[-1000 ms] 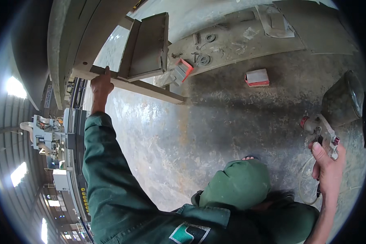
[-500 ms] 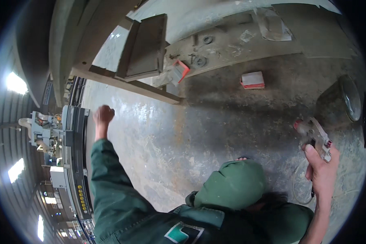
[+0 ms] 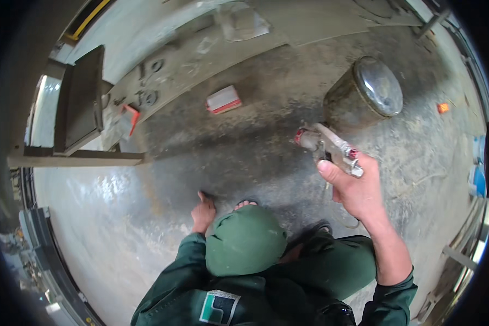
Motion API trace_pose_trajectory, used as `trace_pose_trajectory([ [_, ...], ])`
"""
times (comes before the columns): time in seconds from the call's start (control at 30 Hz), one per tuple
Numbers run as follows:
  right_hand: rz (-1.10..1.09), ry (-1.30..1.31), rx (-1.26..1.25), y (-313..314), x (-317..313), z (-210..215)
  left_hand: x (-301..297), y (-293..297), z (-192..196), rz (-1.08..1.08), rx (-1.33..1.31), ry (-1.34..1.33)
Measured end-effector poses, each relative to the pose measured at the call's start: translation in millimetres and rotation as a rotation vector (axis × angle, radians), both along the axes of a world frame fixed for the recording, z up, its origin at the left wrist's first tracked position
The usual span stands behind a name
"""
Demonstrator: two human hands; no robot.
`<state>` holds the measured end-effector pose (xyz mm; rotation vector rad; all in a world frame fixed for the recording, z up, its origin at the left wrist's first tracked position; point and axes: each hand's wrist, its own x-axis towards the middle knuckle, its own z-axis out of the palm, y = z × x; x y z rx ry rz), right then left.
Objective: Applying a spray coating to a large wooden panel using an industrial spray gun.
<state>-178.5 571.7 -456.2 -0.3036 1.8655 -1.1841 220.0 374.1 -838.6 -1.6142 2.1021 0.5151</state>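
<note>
My right hand [image 3: 361,187] is closed round the handle of a silver nail gun [image 3: 334,149] with red end pieces, and a thin hose hangs below it. The nail gun is held in the air, just nearer to me than a round metal bucket [image 3: 345,100] with a shiny top. My left hand [image 3: 203,213] is low beside my green-trousered knee, its forefinger stretched out and the other fingers partly hidden. Nothing shows in that hand. A red and white box [image 3: 223,100] lies on the concrete floor beyond both hands.
A dusty board [image 3: 201,65] on the far floor bears rings, plastic scraps and an opened red box [image 3: 129,119]. A wooden frame with a dark panel [image 3: 82,100] stands at left. Machinery [image 3: 51,261] runs along the left edge. A small orange thing [image 3: 443,107] lies at right.
My view has swung to the right. My left hand has dropped from a raised fist to beside my knee, with its forefinger now out. The nail gun stays in my right hand.
</note>
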Motion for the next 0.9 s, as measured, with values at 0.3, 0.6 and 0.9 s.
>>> trace_pose_trajectory([
  [0.3, 0.096, 0.101, -0.281, -8, -1, -6, 60, -13, -12, 0.082, 0.133, 0.574],
  [0.6, 0.122, 0.154, -0.261, -2, 1, -5, -170, -65, 245, 0.849, 1.01, 1.445],
  [0.9, 0.035, 0.061, -0.175, -5, 0, 3, -218, -43, 315, 0.635, 1.3, 1.519],
])
